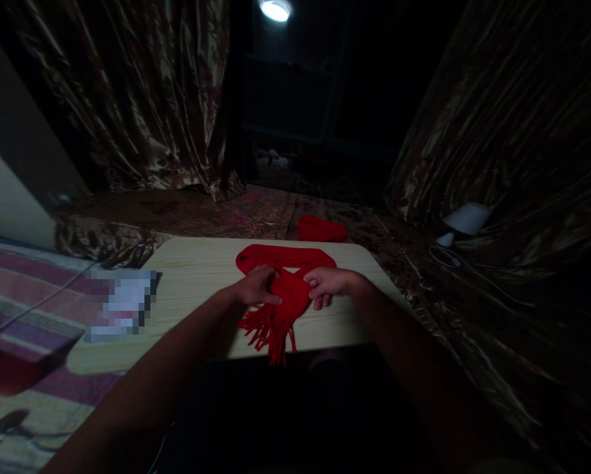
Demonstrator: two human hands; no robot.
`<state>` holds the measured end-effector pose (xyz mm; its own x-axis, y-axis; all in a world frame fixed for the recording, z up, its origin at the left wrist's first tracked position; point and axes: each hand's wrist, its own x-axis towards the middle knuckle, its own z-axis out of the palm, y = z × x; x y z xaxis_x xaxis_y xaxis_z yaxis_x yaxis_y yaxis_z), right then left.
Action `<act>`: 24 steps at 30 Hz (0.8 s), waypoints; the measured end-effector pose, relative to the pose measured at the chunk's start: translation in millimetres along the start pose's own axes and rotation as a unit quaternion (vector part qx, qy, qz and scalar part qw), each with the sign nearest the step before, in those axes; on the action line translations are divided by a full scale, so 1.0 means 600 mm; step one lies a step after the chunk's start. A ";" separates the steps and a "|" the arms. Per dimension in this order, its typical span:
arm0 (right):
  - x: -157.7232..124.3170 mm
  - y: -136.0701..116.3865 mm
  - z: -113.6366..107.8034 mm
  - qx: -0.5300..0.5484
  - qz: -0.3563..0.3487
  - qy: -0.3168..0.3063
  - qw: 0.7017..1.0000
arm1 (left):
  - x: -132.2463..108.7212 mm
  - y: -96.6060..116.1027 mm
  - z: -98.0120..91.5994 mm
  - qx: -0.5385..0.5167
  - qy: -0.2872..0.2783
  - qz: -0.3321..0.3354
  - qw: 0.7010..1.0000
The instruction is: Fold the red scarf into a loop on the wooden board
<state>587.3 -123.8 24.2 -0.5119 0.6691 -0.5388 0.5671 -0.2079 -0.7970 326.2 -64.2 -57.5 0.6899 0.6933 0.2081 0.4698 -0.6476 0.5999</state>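
A red scarf (291, 293) with a fringed end lies on the pale wooden table, looped at the back, its two sides crossing in the middle. My left hand (256, 287) is curved around the left edge of the upper layer, with thumb and fingers on the cloth. On the opposite edge, my right hand (327, 283) pinches the scarf between thumb and forefinger, the other fingers curled. The fringe (274, 336) hangs toward me past the table's front edge. Parts of the fingertips are hidden in the cloth.
The table (196, 263) has rounded corners. A blurred-out flat item (122, 306) lies at its left. Behind it is another red cloth item (322, 228). A small white lamp (468, 218) with a cord stands at the right. Curtains (176, 99) flank a dark window.
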 end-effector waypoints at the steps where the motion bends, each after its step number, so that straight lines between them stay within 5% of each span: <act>1: -0.001 0.004 0.004 -0.010 0.002 0.023 1.000 | 0.001 -0.002 0.001 0.001 0.001 0.002 1.000; 7: -0.004 0.043 0.033 0.022 -0.011 0.183 0.983 | 0.002 -0.004 0.000 0.004 0.000 0.014 1.000; 17: 0.002 0.053 0.036 -0.047 0.059 0.299 0.951 | 0.001 0.004 -0.005 0.012 0.000 0.002 1.000; 20: -0.002 0.060 0.031 -0.196 0.029 0.363 0.910 | -0.002 0.011 -0.006 0.002 0.004 -0.011 1.000; 24: -0.006 0.075 0.028 -0.399 -0.089 0.412 0.814 | -0.004 0.015 -0.001 -0.019 0.040 -0.020 0.999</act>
<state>603.7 -147.8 -14.4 -0.2116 0.9579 0.1941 0.9382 0.2547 -0.2345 328.8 -71.5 -52.2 0.6240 0.7426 0.2433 0.4737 -0.6071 0.6380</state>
